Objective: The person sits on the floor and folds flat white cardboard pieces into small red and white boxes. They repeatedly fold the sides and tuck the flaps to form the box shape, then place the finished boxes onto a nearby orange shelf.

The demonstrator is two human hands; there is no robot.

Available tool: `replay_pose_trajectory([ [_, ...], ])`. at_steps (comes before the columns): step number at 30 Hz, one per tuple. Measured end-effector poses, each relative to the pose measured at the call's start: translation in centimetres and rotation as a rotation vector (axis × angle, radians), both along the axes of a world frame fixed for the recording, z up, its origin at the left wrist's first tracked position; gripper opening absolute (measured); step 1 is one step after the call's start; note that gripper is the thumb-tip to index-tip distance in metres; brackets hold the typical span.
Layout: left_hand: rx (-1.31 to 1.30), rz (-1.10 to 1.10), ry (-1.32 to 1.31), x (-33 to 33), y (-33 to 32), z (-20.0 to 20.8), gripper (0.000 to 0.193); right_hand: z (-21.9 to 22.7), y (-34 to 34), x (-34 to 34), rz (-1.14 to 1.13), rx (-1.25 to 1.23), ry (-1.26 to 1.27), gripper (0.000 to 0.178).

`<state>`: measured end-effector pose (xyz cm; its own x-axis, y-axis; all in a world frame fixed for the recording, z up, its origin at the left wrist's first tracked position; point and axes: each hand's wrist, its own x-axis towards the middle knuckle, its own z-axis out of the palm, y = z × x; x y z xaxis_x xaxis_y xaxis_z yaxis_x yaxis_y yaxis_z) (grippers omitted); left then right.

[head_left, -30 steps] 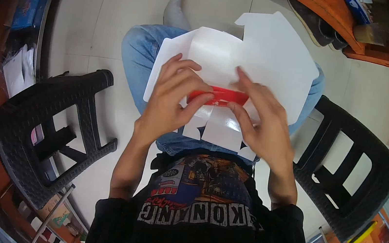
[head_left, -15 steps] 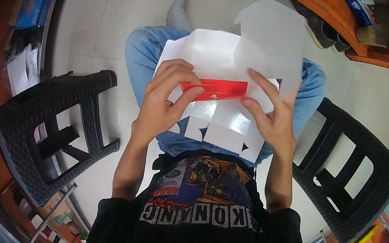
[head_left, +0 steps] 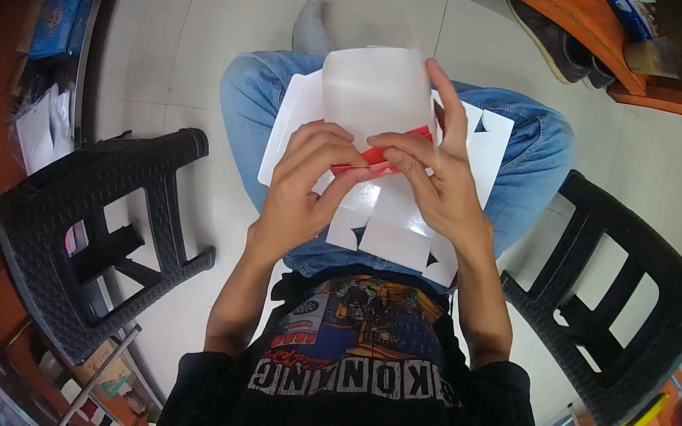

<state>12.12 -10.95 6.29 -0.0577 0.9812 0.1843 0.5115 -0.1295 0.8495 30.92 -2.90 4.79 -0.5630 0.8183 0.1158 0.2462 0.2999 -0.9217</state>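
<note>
A white die-cut cardboard sheet (head_left: 286, 141) with notched flaps lies over my lap. In its middle is a red folded card strip (head_left: 418, 134); whether the strip is part of the sheet I cannot tell. My left hand (head_left: 307, 174) pinches the strip's left end between thumb and fingers. Close beside it, my right hand (head_left: 445, 171) pinches the strip's middle with thumb and index finger. Another finger of this hand stretches up along the edge of a raised white panel (head_left: 367, 83), which is blurred at its right side. Both thumb tips almost meet on the red.
Black plastic stools stand on either side, a left one (head_left: 98, 224) and a right one (head_left: 615, 292). Dark shoes (head_left: 553, 38) sit under the orange shelf (head_left: 572, 28) at the far right. A packed shelf with a blue box (head_left: 60, 21) stands at the left.
My right hand has moved left onto the red strip and closed on it. The large raised white panel has swung left and down. My left hand has shifted slightly right, still pinching.
</note>
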Motion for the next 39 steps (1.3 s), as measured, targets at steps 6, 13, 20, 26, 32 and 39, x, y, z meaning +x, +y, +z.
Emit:
replay_pose_trajectory([
  [6,0.091,0.088,0.067,0.1,0.5,0.8,0.017,0.6,-0.4,0.9,0.143,-0.012,-0.021,0.052],
  [13,0.097,0.133,-0.097,1.3,1.8,0.2,0.024,-0.8,-2.7,0.1,-0.129,-0.010,-0.136,0.063],
  [20,0.188,0.138,-0.044,1.8,3.1,1.9,0.056,0.5,-1.0,2.3,-0.322,-0.014,-0.046,0.060],
  [26,-0.060,0.208,0.309,-1.4,1.6,-1.6,0.077,3.3,2.1,5.9,-0.527,-0.091,0.537,0.084],
  [32,-0.312,0.200,0.454,-3.5,-2.9,-6.1,0.095,8.3,9.2,6.2,-0.408,0.062,0.837,0.085],
  [39,-0.356,0.323,0.242,-4.4,-6.0,-4.5,0.087,16.6,24.4,-0.5,-0.450,0.339,0.938,0.079],
])
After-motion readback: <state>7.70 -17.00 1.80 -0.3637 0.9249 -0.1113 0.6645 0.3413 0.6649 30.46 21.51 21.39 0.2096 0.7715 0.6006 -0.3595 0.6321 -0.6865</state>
